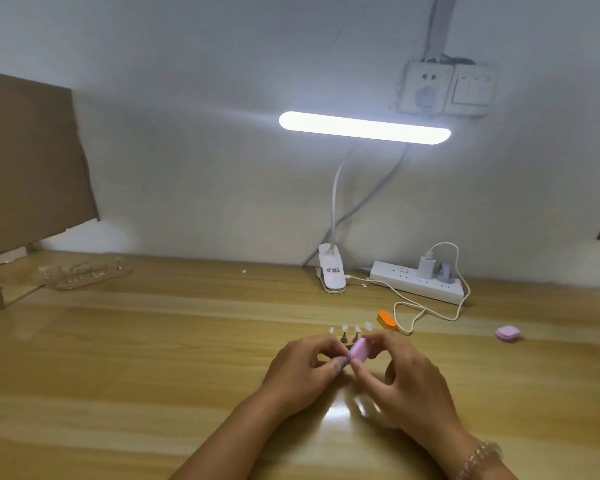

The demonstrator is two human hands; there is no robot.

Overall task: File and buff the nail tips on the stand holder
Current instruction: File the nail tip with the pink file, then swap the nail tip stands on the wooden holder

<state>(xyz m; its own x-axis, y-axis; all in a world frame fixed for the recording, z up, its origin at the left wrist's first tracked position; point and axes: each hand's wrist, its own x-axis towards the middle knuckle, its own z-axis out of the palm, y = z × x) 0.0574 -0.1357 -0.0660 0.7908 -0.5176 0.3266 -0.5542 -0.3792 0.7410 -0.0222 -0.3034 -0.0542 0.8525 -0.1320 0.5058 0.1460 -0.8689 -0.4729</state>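
Note:
A small stand holder [344, 338] with several pale nail tips [356, 329] on pegs stands on the wooden table just beyond my hands. My right hand [400, 374] pinches a small pink buffer block [358, 351] between thumb and fingers, held against the near side of the stand. My left hand [303, 367] has its fingers curled at the stand's near left end, thumb and fingertips close to the buffer; what they pinch is hidden. The stand's base is mostly covered by both hands.
An orange buffer block [387, 319] lies behind the stand, another pink block [507, 333] to the right. A clip lamp [331, 273], a power strip [420, 280] and a looping white cable [426, 311] sit at the back. A clear acrylic holder [87, 273] lies far left by cardboard [28, 161].

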